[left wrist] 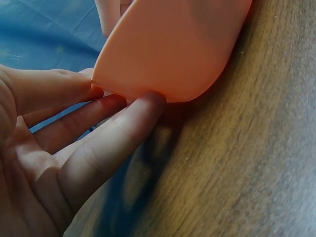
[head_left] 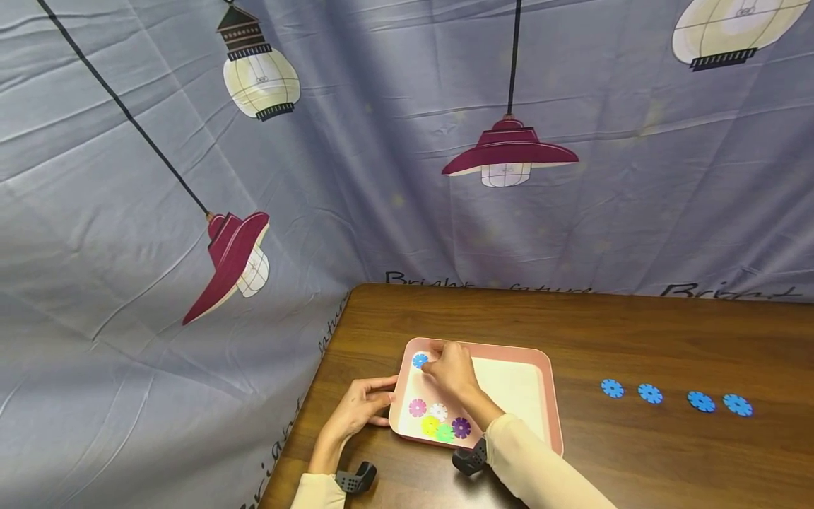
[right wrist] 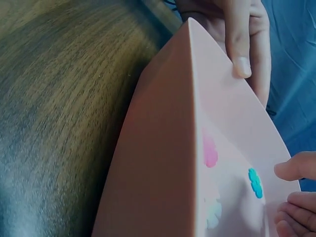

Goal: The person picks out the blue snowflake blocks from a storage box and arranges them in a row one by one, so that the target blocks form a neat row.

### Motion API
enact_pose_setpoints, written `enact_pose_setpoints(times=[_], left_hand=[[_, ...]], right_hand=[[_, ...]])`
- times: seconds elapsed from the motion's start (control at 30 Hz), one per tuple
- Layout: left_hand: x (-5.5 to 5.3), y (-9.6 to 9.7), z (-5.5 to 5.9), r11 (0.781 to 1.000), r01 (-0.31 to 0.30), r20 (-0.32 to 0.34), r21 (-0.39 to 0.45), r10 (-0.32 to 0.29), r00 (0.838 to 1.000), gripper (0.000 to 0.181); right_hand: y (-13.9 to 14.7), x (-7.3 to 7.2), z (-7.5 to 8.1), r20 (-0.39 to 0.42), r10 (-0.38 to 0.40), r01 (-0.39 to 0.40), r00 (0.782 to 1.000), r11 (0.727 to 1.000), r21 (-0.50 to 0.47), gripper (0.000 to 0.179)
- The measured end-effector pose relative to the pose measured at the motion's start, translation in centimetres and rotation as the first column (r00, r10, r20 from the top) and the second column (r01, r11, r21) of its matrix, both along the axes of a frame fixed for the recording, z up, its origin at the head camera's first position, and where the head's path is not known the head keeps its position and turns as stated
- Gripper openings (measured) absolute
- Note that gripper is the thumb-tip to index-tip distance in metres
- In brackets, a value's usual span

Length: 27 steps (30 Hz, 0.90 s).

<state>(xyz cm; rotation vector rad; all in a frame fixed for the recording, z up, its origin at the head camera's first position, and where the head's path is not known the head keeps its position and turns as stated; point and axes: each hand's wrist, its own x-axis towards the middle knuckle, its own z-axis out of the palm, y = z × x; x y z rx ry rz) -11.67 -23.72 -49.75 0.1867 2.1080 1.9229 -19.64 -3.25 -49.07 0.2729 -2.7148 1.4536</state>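
A pink tray (head_left: 502, 353) with a pale floor lies on the table. My left hand (head_left: 360, 408) grips its left rim, and in the right wrist view one fingertip (right wrist: 242, 67) overlaps the rim. Over the tray's back left part, my right hand (head_left: 453, 369) has its thumb and fingers apart, holding nothing visible. Beside its fingertips a blue notched disc (head_left: 420, 360) lies in the back left corner. Toward the tray's front left are pink (head_left: 417, 408), white (head_left: 439, 411), yellow (head_left: 429, 425), green (head_left: 445, 433) and purple (head_left: 461, 428) notched discs.
Right of the tray, several more blue discs (head_left: 650, 394) lie in a row on the brown wooden table (head_left: 636, 339). A grey-blue curtain (head_left: 394, 212) printed with lamps hangs behind the table and along its left side.
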Motion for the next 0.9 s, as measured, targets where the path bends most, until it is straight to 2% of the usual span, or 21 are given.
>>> enact_pose_setpoints(times=[0.23,0.43,0.9], left_hand=[[0.0,0.1,-0.1,1.000,-0.001,0.018,0.020,0.000,1.000,0.044],[-0.1,0.2,-0.1,1.000,0.000,0.016,0.020,-0.001,1.000,0.044],[0.0,0.0,-0.1,1.000,0.012,0.000,0.021,-0.012,1.000,0.043]], right_hand=[[-0.5,-0.1,-0.3,0.007,0.012,-0.012,1.000,1.000,0.011,0.045],[-0.8,-0.2,-0.5,0.041,0.020,-0.021,0.999,0.999,0.037,0.040],[-1.7,-0.6,-0.6,0.045,0.042,-0.044,0.998,0.997,0.057,0.039]])
